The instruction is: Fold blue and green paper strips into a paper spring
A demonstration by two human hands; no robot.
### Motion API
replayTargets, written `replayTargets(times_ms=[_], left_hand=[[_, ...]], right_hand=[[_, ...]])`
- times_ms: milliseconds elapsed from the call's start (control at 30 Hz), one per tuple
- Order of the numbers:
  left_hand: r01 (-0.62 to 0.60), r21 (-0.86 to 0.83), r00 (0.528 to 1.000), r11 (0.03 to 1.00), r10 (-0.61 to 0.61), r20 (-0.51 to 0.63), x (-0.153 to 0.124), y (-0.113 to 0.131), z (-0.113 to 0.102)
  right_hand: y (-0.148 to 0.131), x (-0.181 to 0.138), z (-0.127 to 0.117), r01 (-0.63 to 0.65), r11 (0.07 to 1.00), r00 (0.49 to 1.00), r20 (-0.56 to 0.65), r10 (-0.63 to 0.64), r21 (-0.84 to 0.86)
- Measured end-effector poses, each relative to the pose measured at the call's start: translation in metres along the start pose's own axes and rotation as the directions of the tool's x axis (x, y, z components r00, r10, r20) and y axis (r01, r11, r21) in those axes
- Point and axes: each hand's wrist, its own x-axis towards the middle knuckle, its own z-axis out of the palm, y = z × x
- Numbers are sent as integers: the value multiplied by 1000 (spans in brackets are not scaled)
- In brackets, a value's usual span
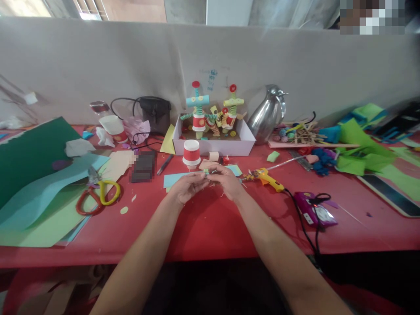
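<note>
My left hand (187, 187) and my right hand (227, 180) meet over the middle of the red table (210, 227). Between their fingertips they pinch a small green paper piece (206, 172); its shape is too small to make out. Just beyond the hands stands an upside-down red and white paper cup (191, 153) on a light blue paper sheet (175, 179). A yellow glue gun (266, 178) lies right of my right hand, its black cord trailing toward the table's front edge.
A white box (213, 141) holds two paper-cup robot figures (197, 111). Scissors (98, 195) lie on stacked coloured paper sheets (36, 192) at left. A steel jug (268, 114), craft sticks, green paper scraps and a purple packet (314, 209) sit at right. A black bag (154, 113) stands behind.
</note>
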Motion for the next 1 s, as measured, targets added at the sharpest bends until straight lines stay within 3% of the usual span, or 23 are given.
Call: replayTargets(times_ms=[167, 300, 533, 767, 1000], left_hand=[[-8, -15, 1000, 1000, 8, 25, 2, 1, -3], [16, -36, 999, 999, -17, -46, 3, 1, -2], [54, -121, 989, 991, -70, -129, 1, 4, 4], [59, -89, 997, 994, -63, -51, -5, 8, 2], [0, -18, 999, 1000, 1, 36, -6, 7, 3]], right_hand=[[-2, 1, 2, -53, 996, 999, -5, 54, 70], [-1, 2, 0, -42, 998, 999, 15, 41, 40], [2, 3, -10, 203, 963, 968, 188, -169, -177], [-1, 3, -17, 408, 864, 905, 257, -339, -297], [-5, 2, -18, 497, 801, 865, 254, -432, -333]])
